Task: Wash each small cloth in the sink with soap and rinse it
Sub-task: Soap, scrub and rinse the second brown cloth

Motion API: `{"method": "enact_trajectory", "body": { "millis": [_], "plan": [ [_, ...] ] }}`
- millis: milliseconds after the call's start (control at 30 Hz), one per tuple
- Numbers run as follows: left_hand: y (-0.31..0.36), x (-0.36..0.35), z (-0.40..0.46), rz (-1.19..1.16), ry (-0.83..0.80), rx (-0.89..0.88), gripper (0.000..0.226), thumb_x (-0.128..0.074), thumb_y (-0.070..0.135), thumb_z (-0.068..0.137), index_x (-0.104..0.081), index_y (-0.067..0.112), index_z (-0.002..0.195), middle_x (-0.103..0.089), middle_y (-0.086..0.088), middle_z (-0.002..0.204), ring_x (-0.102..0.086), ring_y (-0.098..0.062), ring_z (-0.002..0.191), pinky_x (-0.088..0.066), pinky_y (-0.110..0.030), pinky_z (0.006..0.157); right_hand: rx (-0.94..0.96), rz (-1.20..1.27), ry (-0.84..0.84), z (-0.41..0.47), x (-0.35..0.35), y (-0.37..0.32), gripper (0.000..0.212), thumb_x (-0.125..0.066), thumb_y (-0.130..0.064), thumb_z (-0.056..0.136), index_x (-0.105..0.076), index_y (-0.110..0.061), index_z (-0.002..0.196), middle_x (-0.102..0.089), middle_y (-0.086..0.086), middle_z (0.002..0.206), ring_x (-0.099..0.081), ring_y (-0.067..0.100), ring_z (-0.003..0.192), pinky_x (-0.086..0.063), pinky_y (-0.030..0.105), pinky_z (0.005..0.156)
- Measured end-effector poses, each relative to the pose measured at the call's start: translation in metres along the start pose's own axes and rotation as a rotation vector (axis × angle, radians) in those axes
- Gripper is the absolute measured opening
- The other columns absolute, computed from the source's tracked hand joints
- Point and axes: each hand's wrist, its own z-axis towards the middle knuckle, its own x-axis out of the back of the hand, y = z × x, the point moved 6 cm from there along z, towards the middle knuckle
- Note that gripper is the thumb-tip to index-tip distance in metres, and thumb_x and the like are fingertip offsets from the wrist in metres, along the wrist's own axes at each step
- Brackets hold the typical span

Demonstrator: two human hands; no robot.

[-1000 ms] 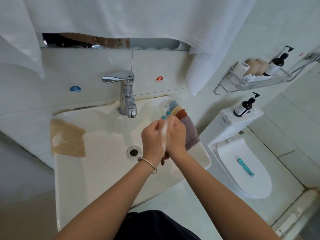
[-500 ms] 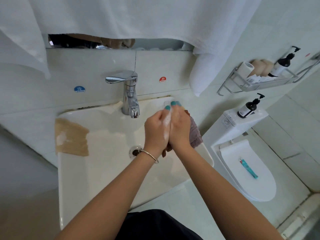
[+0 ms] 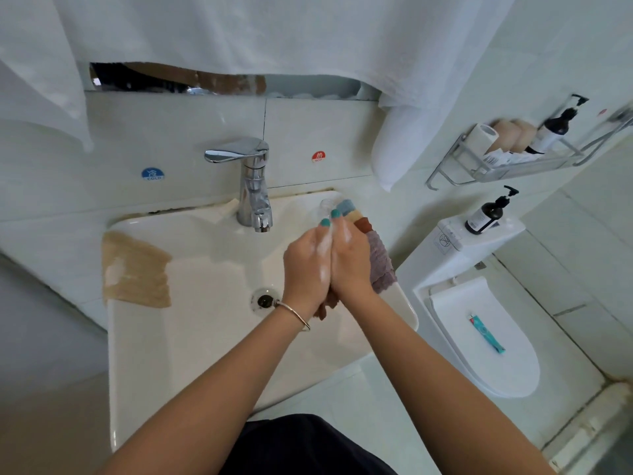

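Note:
My left hand (image 3: 305,265) and my right hand (image 3: 352,265) are pressed palm to palm above the right side of the white sink (image 3: 144,354), fingers straight and pointing away from me. White soap foam shows along the seam between them. A dark reddish bit (image 3: 323,308) shows under the heels of the hands; I cannot tell whether it is a cloth. A tan cloth (image 3: 137,269) hangs over the sink's left rim. On the right rim lies a row of small cloths, partly hidden behind my right hand: blue (image 3: 347,205), rust (image 3: 364,224) and mauve (image 3: 382,265).
The chrome faucet (image 3: 253,186) stands at the back of the sink with no water running, and the drain (image 3: 263,299) is left of my wrists. A toilet (image 3: 479,337) with a pump bottle (image 3: 486,214) and a teal tube (image 3: 486,334) stands to the right. White towels (image 3: 394,156) hang above.
My hands stay pressed together over the sink, sliding slightly against each other. The view has shifted a little.

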Motion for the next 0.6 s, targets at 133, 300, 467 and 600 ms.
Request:
{"method": "enact_trajectory", "body": {
  "millis": [133,300,467,600],
  "plan": [
    [-0.002,0.008,0.010,-0.017,0.033,0.066,0.043,-0.045,0.014,0.102,-0.043,0.021,0.060,-0.045,0.007,0.054,-0.044,0.000,0.047,-0.035,-0.017,0.051,0.189,-0.139,-0.031,-0.017,-0.004,-0.013,0.031,-0.037,-0.038,0.098,-0.041,-0.020,0.073,-0.054,0.005,0.064,-0.050,0.025,0.059,-0.038,0.036,0.053],
    [-0.005,0.001,-0.007,-0.090,-0.161,0.040,0.044,-0.051,0.034,0.096,-0.050,0.001,0.067,-0.048,-0.001,0.059,-0.043,-0.011,0.059,-0.037,-0.027,0.057,-0.052,0.032,-0.033,0.008,0.012,0.018,0.043,-0.036,-0.053,0.098,-0.055,-0.026,0.071,-0.059,-0.004,0.069,-0.058,0.019,0.071,-0.048,0.043,0.071],
    [-0.012,0.029,-0.001,-0.002,-0.042,0.022,0.044,-0.047,0.023,0.102,-0.048,0.014,0.060,-0.046,0.012,0.052,-0.043,0.000,0.051,-0.035,-0.016,0.053,-0.035,0.138,-0.038,0.014,0.039,0.033,0.041,-0.052,-0.044,0.093,-0.053,-0.009,0.072,-0.050,-0.002,0.069,-0.048,0.013,0.068,-0.042,0.034,0.067],
    [-0.012,0.026,0.005,0.050,0.107,0.047,0.041,-0.043,0.018,0.102,-0.040,0.016,0.061,-0.043,0.004,0.057,-0.040,-0.009,0.055,-0.031,-0.017,0.051,-0.007,0.052,-0.010,0.000,0.028,0.024,0.031,-0.047,-0.024,0.102,-0.044,-0.022,0.071,-0.047,-0.011,0.064,-0.042,0.006,0.058,-0.038,0.027,0.060]
  ]
}}
